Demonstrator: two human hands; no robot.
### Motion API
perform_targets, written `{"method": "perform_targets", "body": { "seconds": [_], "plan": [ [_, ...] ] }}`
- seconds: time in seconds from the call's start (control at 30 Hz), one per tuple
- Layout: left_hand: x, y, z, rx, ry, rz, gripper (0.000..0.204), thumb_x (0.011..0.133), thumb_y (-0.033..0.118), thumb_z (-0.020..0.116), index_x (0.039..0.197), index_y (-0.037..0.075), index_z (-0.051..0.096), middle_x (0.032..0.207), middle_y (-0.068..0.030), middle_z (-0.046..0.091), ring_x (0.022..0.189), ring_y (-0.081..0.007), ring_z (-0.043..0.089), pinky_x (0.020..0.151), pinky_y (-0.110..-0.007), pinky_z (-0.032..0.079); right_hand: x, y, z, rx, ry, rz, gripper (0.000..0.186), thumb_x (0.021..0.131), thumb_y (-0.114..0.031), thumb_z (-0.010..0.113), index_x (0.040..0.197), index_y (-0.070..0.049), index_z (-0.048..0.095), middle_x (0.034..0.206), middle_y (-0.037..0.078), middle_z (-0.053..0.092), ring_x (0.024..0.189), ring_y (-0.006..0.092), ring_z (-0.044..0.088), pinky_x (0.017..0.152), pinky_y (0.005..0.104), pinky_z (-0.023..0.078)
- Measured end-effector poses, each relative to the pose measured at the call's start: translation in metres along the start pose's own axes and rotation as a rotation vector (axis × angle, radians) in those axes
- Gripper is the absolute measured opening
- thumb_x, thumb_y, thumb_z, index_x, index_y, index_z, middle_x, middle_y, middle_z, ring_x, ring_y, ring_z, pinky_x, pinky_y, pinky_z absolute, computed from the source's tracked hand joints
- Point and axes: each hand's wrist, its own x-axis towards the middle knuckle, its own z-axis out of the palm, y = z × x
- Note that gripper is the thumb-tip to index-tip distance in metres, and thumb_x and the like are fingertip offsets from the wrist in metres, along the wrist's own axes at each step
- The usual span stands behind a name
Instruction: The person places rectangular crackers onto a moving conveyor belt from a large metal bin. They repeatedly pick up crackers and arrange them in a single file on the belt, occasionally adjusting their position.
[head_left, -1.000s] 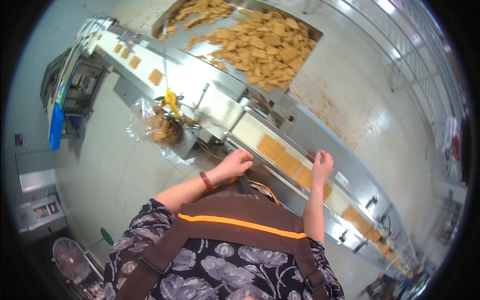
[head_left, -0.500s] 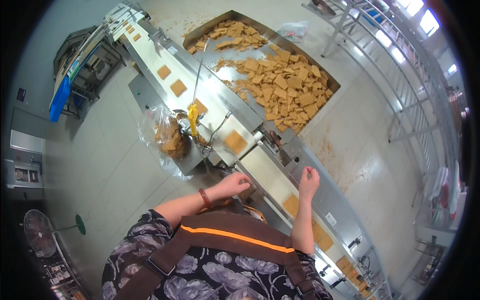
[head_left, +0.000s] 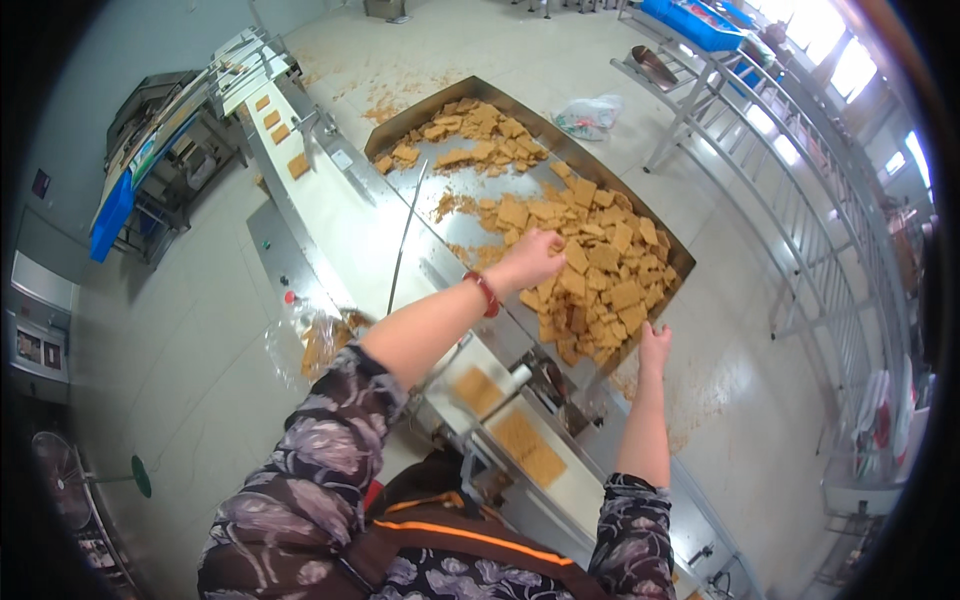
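Observation:
A metal tray [head_left: 610, 165] beside the conveyor holds a heap of broken golden-brown biscuit pieces [head_left: 600, 260]. My left hand [head_left: 535, 261] reaches across the conveyor and is over the heap, its fingers closed among the pieces. What they grip, if anything, is too small to make out. By the tray's near right side is my right hand [head_left: 655, 346], fingers curled in. Whether it holds anything does not show. On the conveyor belt [head_left: 545, 490] in front of me lie flat square biscuits, one biscuit [head_left: 478, 390] near the belt junction.
A thin metal rod [head_left: 407, 240] stands up between belt and tray. Left of the belt is a clear plastic bag [head_left: 300, 345] of brown pieces, partly behind my left arm. Another plastic bag [head_left: 587, 117] lies on the floor behind the tray. Metal railings [head_left: 770, 190] run along the right.
Both hands have moved forward: the left from beside the conveyor to over the heap, the right to the tray's edge. My view has tilted up, and biscuits on the belt have shifted.

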Motion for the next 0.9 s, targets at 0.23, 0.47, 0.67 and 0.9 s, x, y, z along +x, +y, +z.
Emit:
{"method": "perform_targets", "body": {
  "seconds": [0.23, 0.47, 0.67, 0.9],
  "plan": [
    [0.154, -0.131, -0.043, 0.196, 0.319, -0.523, 0.04, 0.088, 0.021, 0.053, 0.125, 0.006, 0.057, 0.132, -0.0219, 0.049, 0.125, -0.0358, 0.046, 0.102, -0.048, 0.041, -0.001, -0.018, 0.025, -0.259, 0.009, 0.095, 0.055, 0.098, -0.02, 0.048, 0.144, 0.004, 0.031, 0.139, 0.025, 0.046, 0.126, 0.0389, 0.047, 0.102, 0.0446, 0.04],
    [0.21, -0.24, -0.121, 0.521, 0.513, -0.691, 0.052, 0.093, 0.031, 0.051, 0.141, 0.012, 0.044, 0.148, -0.0182, 0.037, 0.14, -0.0347, 0.03, 0.107, -0.056, 0.032, -0.014, -0.01, 0.012, -0.185, -0.012, 0.052, 0.058, 0.098, -0.019, 0.047, 0.146, 0.006, 0.025, 0.144, 0.026, 0.039, 0.131, 0.0383, 0.042, 0.105, 0.0428, 0.037],
    [0.248, -0.293, -0.165, 0.688, 0.414, -0.652, 0.074, 0.085, 0.052, 0.059, 0.15, 0.03, 0.03, 0.155, -0.0162, 0.027, 0.144, -0.0344, 0.023, 0.112, -0.053, 0.027, -0.019, -0.034, 0.01, -0.049, -0.025, 0.1, 0.057, 0.097, -0.015, 0.049, 0.143, 0.011, 0.027, 0.139, 0.028, 0.044, 0.131, 0.034, 0.043, 0.106, 0.0387, 0.035],
    [0.274, -0.261, -0.127, 0.661, 0.45, -0.565, 0.053, 0.08, 0.047, 0.067, 0.127, 0.024, 0.057, 0.14, -0.0128, 0.044, 0.135, -0.0321, 0.036, 0.102, -0.052, 0.037, -0.02, -0.021, 0.009, -0.084, -0.007, -0.012, 0.057, 0.098, -0.014, 0.049, 0.142, 0.014, 0.027, 0.135, 0.028, 0.047, 0.124, 0.0332, 0.048, 0.105, 0.0371, 0.034]
  ]
}}
